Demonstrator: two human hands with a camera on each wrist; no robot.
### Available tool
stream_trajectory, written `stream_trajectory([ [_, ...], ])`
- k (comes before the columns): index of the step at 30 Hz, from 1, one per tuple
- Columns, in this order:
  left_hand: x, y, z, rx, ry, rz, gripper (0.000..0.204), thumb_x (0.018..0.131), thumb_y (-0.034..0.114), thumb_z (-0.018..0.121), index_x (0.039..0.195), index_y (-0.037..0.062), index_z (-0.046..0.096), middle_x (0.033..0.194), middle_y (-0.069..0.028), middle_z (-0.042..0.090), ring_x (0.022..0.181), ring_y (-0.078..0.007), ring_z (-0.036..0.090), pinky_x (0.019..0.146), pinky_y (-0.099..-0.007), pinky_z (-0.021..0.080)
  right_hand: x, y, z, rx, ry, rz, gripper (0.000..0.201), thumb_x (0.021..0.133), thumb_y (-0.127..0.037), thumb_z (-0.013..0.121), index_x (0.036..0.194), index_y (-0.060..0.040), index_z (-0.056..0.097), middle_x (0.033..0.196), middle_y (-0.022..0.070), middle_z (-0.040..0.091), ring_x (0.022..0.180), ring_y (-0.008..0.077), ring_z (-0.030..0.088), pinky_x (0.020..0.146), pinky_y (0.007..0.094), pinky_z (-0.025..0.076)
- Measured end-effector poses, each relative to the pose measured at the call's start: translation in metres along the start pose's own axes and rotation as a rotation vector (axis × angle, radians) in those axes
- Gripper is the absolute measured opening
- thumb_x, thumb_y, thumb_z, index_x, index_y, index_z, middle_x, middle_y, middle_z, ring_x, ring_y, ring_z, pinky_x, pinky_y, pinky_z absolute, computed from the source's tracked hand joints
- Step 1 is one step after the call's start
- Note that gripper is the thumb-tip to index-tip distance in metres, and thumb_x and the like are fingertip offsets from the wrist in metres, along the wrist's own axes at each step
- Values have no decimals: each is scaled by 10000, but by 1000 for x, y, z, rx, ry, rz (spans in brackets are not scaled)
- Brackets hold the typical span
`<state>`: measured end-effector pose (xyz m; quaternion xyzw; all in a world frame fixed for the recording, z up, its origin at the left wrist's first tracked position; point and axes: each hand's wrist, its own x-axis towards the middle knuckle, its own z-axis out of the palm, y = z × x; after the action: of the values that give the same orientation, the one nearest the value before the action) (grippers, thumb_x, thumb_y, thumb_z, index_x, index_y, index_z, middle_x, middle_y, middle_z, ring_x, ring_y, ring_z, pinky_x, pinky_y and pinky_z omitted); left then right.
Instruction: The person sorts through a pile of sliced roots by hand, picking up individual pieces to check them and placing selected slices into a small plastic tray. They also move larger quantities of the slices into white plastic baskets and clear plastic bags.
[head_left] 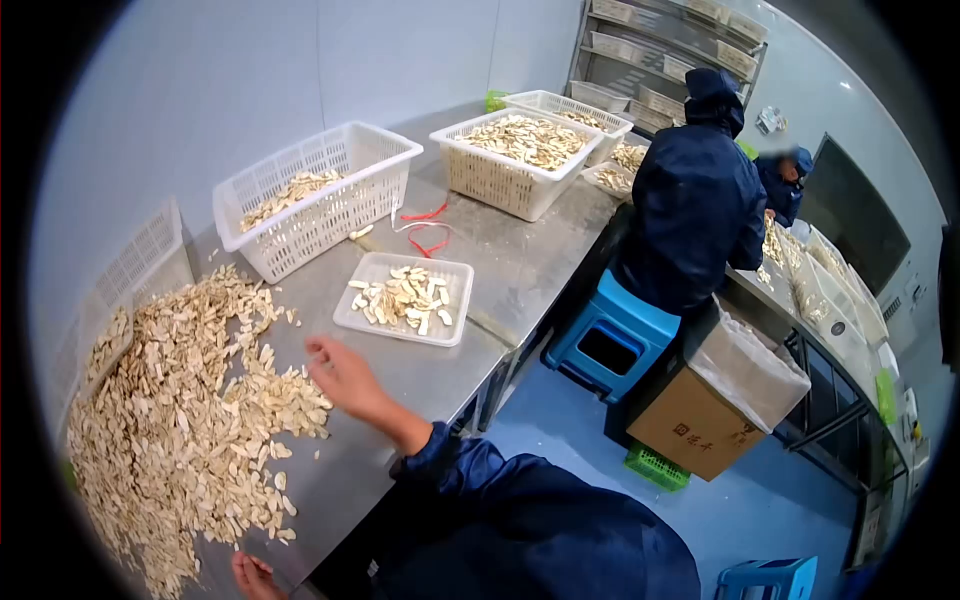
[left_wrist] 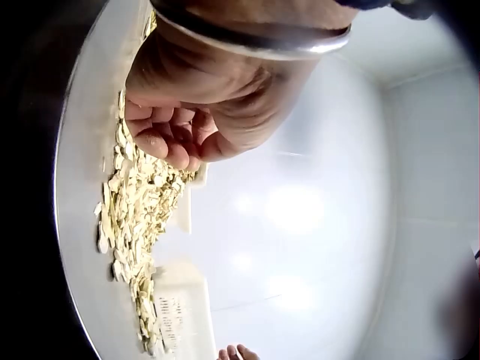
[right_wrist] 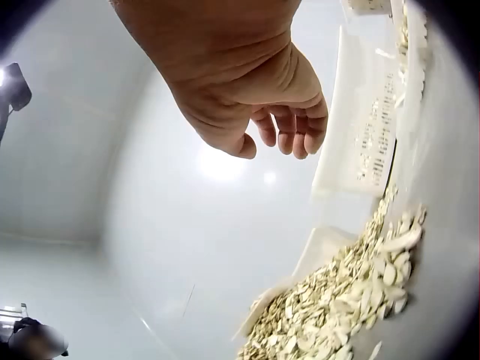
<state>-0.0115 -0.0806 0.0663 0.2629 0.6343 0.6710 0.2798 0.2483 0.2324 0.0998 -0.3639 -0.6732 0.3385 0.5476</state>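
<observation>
A wide heap of pale dried slices [head_left: 170,420] covers the left part of the metal table. At the heap's near edge is my left hand [head_left: 257,577]; its fingers curl loosely, with the thumb close to the fingertips in the left wrist view, and no slice shows in it. My right hand [head_left: 350,380] is over the table between the heap and a shallow white tray [head_left: 455,325], its fingers relaxed and bent, holding nothing. In the tray lies a small pile of slices [head_left: 405,298]. The right wrist view shows a gap between thumb and fingers.
A white slotted basket [head_left: 330,235] with some slices stands behind the tray. Fuller baskets [head_left: 500,190] stand farther right, past a red-and-white cord [head_left: 428,228]. A person in dark blue [head_left: 690,200] sits on a blue stool [head_left: 610,335] near a cardboard box [head_left: 690,425].
</observation>
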Motion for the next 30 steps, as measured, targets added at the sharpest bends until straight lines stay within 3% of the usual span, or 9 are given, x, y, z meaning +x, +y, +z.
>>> stream_trajectory([
  [9,8,5,32,310,-11,-41,254,1000,266,598,1119,41,595,819,-45,545,790,-161,503,738,-340,440,-40,2,54,144,-252,-35,349,907,-117,606,1245,-39,568,1045,128,641,842,246,652,762,355,539],
  [14,33,-32,12,366,-20,-99,578,987,269,644,1461,61,386,901,-131,643,711,-186,578,611,-321,484,-51,12,73,156,-460,-13,275,907,-123,596,1171,-49,580,1028,126,639,829,265,645,733,365,531],
  [17,34,-23,36,476,19,-92,601,994,265,634,1495,84,355,842,-143,636,665,-171,559,592,-321,470,-64,23,94,160,-471,-75,193,894,-107,596,1076,-43,607,942,131,643,805,288,639,724,378,524],
  [19,64,-99,7,343,97,245,377,998,139,601,1334,-16,528,1060,-58,604,871,-112,573,735,-257,488,-67,21,99,174,-602,-98,162,895,-102,596,1040,-32,616,897,137,640,807,287,642,735,375,527],
  [21,55,-64,24,323,-27,50,419,969,84,616,1367,-3,517,1157,-68,581,870,-120,571,739,-279,499,-75,18,104,305,-712,50,233,928,-160,653,1120,-27,653,921,143,687,826,253,674,754,378,542],
  [23,59,-59,19,477,-3,115,387,939,78,658,1310,25,562,1126,-68,583,801,-116,566,669,-275,491,-73,11,102,127,-865,132,285,925,-173,668,1171,-29,668,981,171,730,903,267,716,802,369,553],
  [24,57,-59,21,326,63,279,357,926,75,669,1270,24,585,1124,-78,595,786,-124,572,652,-283,491,-64,2,101,72,-986,112,309,936,-203,660,1188,-24,664,1006,174,731,914,282,715,805,382,554],
  [25,61,-45,20,518,139,473,327,907,75,680,1223,22,612,1063,-89,622,775,-139,584,650,-284,491,-60,-10,100,43,-981,52,322,936,-232,654,1175,-16,663,994,176,727,887,315,706,781,402,548],
  [30,59,-16,-12,633,249,238,230,904,130,660,1104,16,664,993,-136,644,789,-255,654,684,-344,534,-49,-24,136,-50,-1188,-67,331,913,-204,650,1190,-24,639,987,182,715,872,333,698,776,421,541],
])
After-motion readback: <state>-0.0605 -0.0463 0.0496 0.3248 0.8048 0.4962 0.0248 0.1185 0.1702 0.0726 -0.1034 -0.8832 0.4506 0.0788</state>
